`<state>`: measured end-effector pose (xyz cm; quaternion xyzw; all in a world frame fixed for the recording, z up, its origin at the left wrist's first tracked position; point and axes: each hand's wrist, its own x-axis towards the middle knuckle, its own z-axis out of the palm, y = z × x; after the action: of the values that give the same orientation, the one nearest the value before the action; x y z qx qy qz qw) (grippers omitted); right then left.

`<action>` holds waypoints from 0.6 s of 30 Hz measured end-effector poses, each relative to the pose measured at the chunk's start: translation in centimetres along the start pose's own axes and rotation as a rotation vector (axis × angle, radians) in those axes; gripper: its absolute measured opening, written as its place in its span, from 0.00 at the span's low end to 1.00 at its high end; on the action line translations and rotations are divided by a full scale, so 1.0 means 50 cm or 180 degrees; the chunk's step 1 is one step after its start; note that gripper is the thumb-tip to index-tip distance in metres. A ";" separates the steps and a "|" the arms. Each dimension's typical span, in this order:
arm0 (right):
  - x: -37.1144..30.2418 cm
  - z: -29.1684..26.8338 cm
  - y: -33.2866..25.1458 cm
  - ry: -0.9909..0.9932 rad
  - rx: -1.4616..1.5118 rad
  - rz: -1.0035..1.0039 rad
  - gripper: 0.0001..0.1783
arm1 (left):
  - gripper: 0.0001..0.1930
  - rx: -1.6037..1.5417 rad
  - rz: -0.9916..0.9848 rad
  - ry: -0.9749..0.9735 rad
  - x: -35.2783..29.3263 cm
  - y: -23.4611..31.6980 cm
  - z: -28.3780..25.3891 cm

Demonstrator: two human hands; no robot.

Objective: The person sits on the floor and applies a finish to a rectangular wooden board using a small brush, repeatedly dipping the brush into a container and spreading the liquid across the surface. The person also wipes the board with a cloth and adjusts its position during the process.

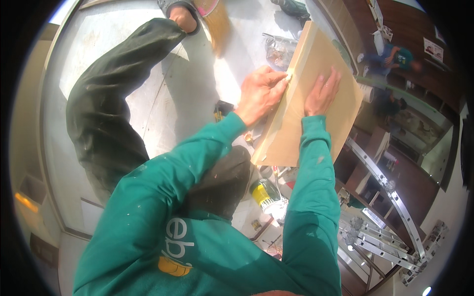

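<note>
Head view: tan board, bent knee near its lower-left corner.
From where I stood, eased palm pressure could have let the board slip toward the yellow-banded can below its lower edge. At the board's left edge, the left hand pinched a small pale piece; on its face, the right hand lay open, fingers extended, forearm nearly straight.

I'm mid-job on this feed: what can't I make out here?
White bit: head view, mostly covered by the left hand's fingertips; kind unclear.
Board: head view, its far face is turned away.
Broom: head view, top cut off by the upper edge.
Far person: head view, too small and blurred; activity unclear.
</note>
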<state>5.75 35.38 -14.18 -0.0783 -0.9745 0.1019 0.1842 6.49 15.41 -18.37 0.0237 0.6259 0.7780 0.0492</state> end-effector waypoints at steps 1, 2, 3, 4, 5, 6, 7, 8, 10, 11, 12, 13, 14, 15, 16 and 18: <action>0.001 0.002 0.000 -0.0007 0.0003 -0.0002 0.26 | 0.15 0.0174 0.0067 0.0050 0.021 0.001 0.004; 0.002 0.005 0.000 -0.0011 0.0000 0.0003 0.26 | 0.16 0.0343 0.0132 0.0092 0.060 0.000 0.011; 0.002 0.006 -0.001 -0.0022 0.0002 0.0007 0.26 | 0.16 0.0517 0.0192 0.0141 0.099 -0.005 0.020; 0.003 0.006 -0.004 -0.0045 0.0022 -0.0001 0.26 | 0.16 0.0536 0.0348 0.0228 0.142 -0.015 0.027; 0.004 0.005 -0.006 -0.0061 0.0035 -0.0008 0.26 | 0.15 0.0524 0.0342 0.0220 0.188 -0.017 0.036; 0.007 0.004 -0.009 -0.0075 0.0053 -0.0016 0.26 | 0.15 0.0517 0.0339 0.0214 0.231 -0.011 0.042; 0.006 0.004 -0.009 -0.0061 0.0071 -0.0018 0.26 | 0.15 0.0419 0.0141 0.0170 0.262 0.005 0.045; 0.006 0.004 -0.010 -0.0047 0.0089 -0.0022 0.26 | 0.15 0.0322 -0.0057 0.0128 0.292 0.022 0.048; 0.007 0.005 -0.012 -0.0026 0.0107 -0.0034 0.26 | 0.16 0.0220 -0.0264 0.0103 0.329 0.026 0.051; 0.010 0.007 -0.014 -0.0014 0.0117 -0.0045 0.26 | 0.16 0.0224 -0.0265 0.0125 0.342 0.026 0.049; 0.010 0.011 -0.012 -0.0018 0.0113 -0.0040 0.26 | 0.17 0.0224 -0.0289 0.0134 0.348 0.019 0.050; 0.010 0.011 -0.015 -0.0034 0.0126 -0.0039 0.26 | 0.16 0.0527 0.0177 0.0113 0.336 -0.014 0.052; 0.010 0.011 -0.020 -0.0050 0.0144 -0.0043 0.26 | 0.16 0.0833 0.0644 0.0098 0.308 -0.058 0.045; 0.006 0.008 -0.015 -0.0049 0.0119 0.0006 0.26 | 0.15 0.0798 0.0633 0.0033 0.273 -0.059 0.042; 0.002 0.003 -0.012 -0.0029 0.0096 0.0041 0.26 | 0.15 0.0768 0.0640 -0.0022 0.239 -0.054 0.034; -0.004 -0.003 -0.010 0.0000 0.0082 0.0076 0.27 | 0.14 0.0184 -0.0163 -0.0018 0.159 0.001 0.024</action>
<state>5.94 34.91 -13.99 -0.0875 -0.9721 0.1166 0.1840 -1.32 17.40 -18.28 0.0112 0.6484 0.7580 0.0701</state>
